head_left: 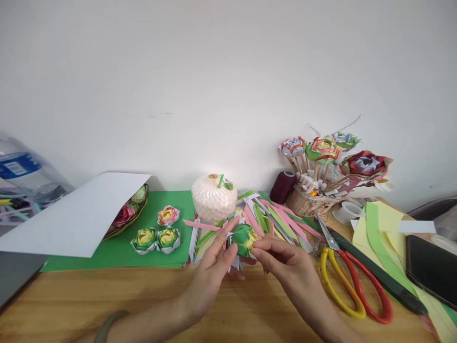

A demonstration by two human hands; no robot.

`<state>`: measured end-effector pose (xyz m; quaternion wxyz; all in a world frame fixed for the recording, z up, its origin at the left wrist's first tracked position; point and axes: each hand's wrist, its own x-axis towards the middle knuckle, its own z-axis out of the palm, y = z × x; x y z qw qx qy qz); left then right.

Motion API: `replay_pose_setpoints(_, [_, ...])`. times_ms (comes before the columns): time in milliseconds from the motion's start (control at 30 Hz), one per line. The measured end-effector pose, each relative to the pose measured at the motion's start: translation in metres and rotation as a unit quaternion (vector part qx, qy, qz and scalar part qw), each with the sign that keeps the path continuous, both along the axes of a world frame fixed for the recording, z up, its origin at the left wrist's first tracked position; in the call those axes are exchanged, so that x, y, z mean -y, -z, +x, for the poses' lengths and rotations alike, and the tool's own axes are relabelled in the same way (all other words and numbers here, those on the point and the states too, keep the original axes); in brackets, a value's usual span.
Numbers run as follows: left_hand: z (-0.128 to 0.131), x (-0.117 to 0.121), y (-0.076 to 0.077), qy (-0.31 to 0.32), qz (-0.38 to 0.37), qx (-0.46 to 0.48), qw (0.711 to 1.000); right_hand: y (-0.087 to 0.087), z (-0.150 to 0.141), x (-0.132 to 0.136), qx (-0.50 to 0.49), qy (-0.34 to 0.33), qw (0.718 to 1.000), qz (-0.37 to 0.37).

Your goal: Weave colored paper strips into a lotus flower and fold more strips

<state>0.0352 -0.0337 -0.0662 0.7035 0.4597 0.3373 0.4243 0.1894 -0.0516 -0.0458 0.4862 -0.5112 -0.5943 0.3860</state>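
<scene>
Between both hands, above the table's front part, is a folded paper flower (243,239) with green and yellow petals and white paper at its base. My left hand (216,257) grips its left side, thumb in front and fingers behind. At the right edge of the flower, my right hand (285,259) pinches the petals between thumb and fingers. Some of its fingers are hidden. Three finished-looking paper flowers lie to the left: a pink one (168,216) and two green-yellow ones, one of them (144,239) nearest the left.
Paper strips (266,216) lie heaped behind my hands, beside a white textured round object (214,196). Scissors (342,271), a dark long-handled tool (382,271) and a phone (433,264) are on the right. Behind them stands a basket (307,202) of paper flowers. A white sheet (78,214) slants at left.
</scene>
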Motion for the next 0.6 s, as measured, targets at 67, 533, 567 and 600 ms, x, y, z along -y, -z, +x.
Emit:
replay_pose_setpoints(67, [0.000,0.000,-0.001,0.002,-0.001,0.000,1.000,0.001,0.000,0.001,0.011,0.001,1.000,0.007])
replay_pose_setpoints(533, [0.003,-0.007,-0.002,0.033,-0.112,0.109,0.987,-0.001,0.003,0.009,0.158,0.045,0.962,0.216])
replay_pose_setpoints(567, [0.003,-0.009,-0.003,0.038,-0.128,0.127,0.983,-0.002,0.005,0.009,0.157,0.049,0.959,0.231])
replay_pose_setpoints(600, [0.002,-0.010,-0.003,0.044,-0.142,0.140,0.979,-0.003,0.007,0.009,0.158,0.054,0.956,0.243])
